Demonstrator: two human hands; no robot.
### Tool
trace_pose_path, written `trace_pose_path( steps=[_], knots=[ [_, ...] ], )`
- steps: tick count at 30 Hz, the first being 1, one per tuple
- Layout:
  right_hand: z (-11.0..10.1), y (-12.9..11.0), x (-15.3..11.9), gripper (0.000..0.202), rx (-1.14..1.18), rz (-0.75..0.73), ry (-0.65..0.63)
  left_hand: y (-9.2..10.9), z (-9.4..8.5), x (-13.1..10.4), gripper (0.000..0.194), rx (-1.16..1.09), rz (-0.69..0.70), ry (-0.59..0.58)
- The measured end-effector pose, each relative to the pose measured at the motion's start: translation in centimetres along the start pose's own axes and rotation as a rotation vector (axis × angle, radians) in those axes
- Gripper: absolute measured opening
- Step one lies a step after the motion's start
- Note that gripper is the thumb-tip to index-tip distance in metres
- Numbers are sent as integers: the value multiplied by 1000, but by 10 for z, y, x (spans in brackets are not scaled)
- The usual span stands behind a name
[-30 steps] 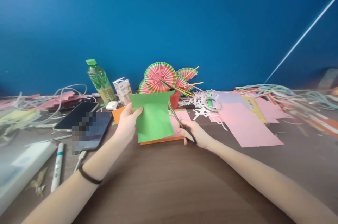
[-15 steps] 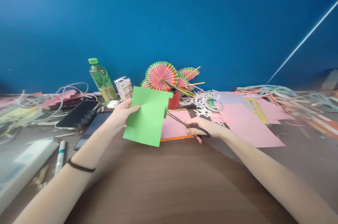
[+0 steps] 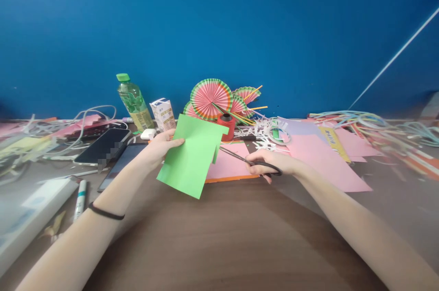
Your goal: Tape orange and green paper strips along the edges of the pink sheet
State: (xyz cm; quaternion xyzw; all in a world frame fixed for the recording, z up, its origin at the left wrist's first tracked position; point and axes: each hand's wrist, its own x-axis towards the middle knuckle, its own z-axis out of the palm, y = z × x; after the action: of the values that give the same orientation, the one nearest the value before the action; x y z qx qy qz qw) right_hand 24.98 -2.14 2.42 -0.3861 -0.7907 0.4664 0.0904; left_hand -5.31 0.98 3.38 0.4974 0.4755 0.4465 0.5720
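Observation:
A sheet of green paper [image 3: 194, 156] hangs tilted above the table, its upper left edge pinched by my left hand [image 3: 164, 147]. Along its right side a narrow strip is partly cut and bends away. My right hand [image 3: 264, 165] has its fingers in the handles of a pair of scissors [image 3: 236, 155], whose blades point left toward that strip. Whether the blade tips touch the paper I cannot make out. Beneath lies pink paper [image 3: 228, 163] with an orange edge, partly hidden by the green sheet.
Pleated paper fans [image 3: 211, 99] stand by a red spool [image 3: 226, 126] at the wall. A green-capped bottle [image 3: 133, 101], a small carton [image 3: 163, 115] and phones [image 3: 103, 145] are at left. Pink sheets [image 3: 322, 158], a tape roll [image 3: 279, 133] and paper strips lie right.
The green sheet has tilted, its lower edge swinging left and down. My right hand and the scissors have drawn back slightly to the right, away from the paper.

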Motion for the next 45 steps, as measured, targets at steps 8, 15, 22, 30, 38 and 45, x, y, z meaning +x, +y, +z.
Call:
trace_pose_path(
  steps=[8,15,22,30,38,45],
  knots=[
    [11,-8,4,28,32,-35,-69,-7,8,-3,47,0,-59,-157],
    [11,-12,2,29,8,-23,-73,-9,9,-3,52,-6,-66,-191],
    [14,-10,2,32,26,-2,-51,-7,11,-5,54,0,-69,-188],
    [15,-10,3,34,78,17,-68,-6,14,-7,53,-11,-71,-206],
    [15,-10,3,35,82,16,-78,-4,11,-7,57,59,-73,-238],
    [15,-9,3,35,91,24,-71,-7,9,-5,55,83,-65,-248]
  ],
)
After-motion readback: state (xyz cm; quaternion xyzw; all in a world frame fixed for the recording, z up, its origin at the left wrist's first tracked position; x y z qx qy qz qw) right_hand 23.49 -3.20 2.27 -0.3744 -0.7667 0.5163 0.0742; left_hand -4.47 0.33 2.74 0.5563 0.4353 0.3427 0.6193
